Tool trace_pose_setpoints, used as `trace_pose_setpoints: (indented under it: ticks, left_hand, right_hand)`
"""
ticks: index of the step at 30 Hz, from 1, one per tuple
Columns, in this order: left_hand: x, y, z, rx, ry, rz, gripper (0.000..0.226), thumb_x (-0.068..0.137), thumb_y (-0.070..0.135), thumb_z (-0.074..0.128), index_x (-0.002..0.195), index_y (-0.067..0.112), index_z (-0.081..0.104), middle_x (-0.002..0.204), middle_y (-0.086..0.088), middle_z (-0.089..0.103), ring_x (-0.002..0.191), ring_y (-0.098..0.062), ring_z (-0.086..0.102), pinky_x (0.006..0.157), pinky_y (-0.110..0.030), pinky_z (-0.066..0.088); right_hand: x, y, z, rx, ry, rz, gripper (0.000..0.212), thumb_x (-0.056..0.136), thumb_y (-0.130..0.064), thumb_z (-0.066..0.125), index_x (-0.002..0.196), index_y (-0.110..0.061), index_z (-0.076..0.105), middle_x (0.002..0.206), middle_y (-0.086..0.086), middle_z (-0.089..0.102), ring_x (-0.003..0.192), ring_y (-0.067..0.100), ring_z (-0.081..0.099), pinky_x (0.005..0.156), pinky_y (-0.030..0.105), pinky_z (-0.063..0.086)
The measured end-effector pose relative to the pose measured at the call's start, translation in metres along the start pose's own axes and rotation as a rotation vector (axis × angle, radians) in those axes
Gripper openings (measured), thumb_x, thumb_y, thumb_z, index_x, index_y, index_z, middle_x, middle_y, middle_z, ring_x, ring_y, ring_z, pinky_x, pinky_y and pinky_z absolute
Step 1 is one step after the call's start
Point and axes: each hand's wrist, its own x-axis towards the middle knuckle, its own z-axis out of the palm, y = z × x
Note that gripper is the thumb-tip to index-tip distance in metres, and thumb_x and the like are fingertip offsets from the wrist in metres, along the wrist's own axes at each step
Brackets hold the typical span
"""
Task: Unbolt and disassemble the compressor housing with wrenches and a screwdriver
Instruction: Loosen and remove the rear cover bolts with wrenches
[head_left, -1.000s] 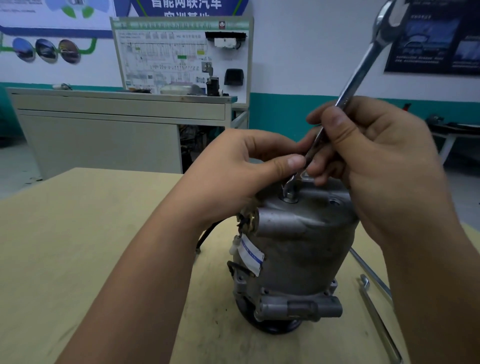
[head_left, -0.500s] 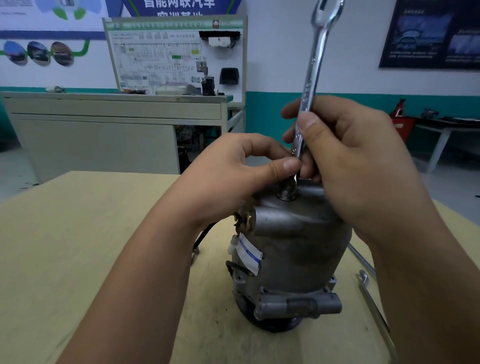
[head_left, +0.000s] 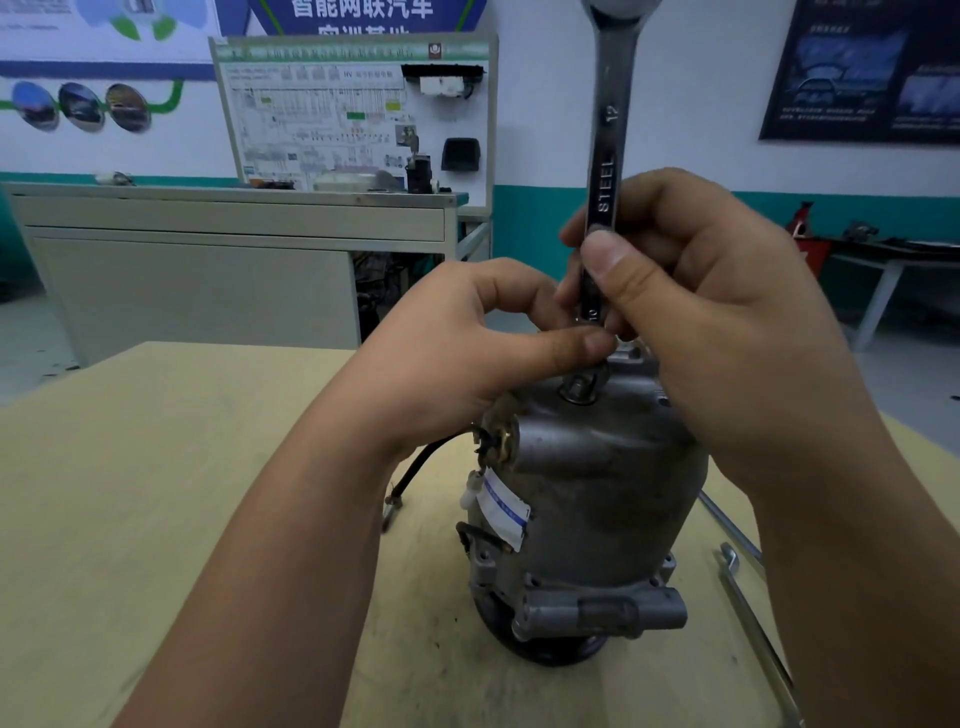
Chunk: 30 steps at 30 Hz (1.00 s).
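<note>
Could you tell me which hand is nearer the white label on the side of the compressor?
Left. The left hand rests just above the label, while the right hand holds the wrench further right.

We see dim, flat indoor light, soft shadows under the compressor (head_left: 587, 519), glare on the wrench (head_left: 608, 130), wide-angle bending at edges, slightly soft background.

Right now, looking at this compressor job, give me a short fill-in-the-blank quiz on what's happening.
1. The right hand grips a steel ____ standing nearly upright.
2. Its lower end sits on a bolt atop the ____.
3. The compressor stands on a ____ table.
4. The number stamped high on the shank is ____.

Missing words: wrench; compressor; wooden; 12
</note>
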Motion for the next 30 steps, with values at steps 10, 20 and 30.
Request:
trace_pose_setpoints:
  ticks: [10, 20, 30]
  left_hand:
    - [-0.001, 0.004, 0.001, 0.084, 0.065, 0.058, 0.015, 0.062, 0.04, 0.076, 0.057, 0.032, 0.064, 0.087, 0.013, 0.063, 0.095, -0.008, 0.06, 0.095, -0.041, 0.043]
    - [0.0, 0.004, 0.003, 0.071, -0.048, 0.057, 0.02, 0.071, 0.036, 0.067, 0.089, 0.028, 0.071, 0.098, 0.013, 0.063, 0.104, -0.006, 0.059, 0.102, -0.041, 0.04]
    - [0.002, 0.004, 0.007, 0.095, 0.084, 0.057, 0.006, 0.065, 0.04, 0.07, 0.061, 0.039, 0.065, 0.094, 0.006, 0.065, 0.097, -0.012, 0.061, 0.097, -0.046, 0.043]
  right_hand:
    - [0.0, 0.0, -0.004, -0.073, 0.018, -0.015, 0.014, 0.086, -0.022, 0.049, 0.08, -0.016, 0.06, 0.075, 0.001, 0.063, 0.058, 0.004, 0.055, 0.055, 0.015, 0.046]
    - [-0.001, 0.002, -0.013, 0.011, -0.057, 0.044, 0.021, 0.089, -0.026, 0.042, 0.079, -0.015, 0.057, 0.071, 0.001, 0.06, 0.062, 0.008, 0.052, 0.059, 0.021, 0.046]
    - [-0.001, 0.003, -0.01, -0.161, 0.06, -0.01, 0.024, 0.095, -0.026, 0.037, 0.084, -0.023, 0.059, 0.074, -0.001, 0.063, 0.061, 0.005, 0.056, 0.057, 0.016, 0.046]
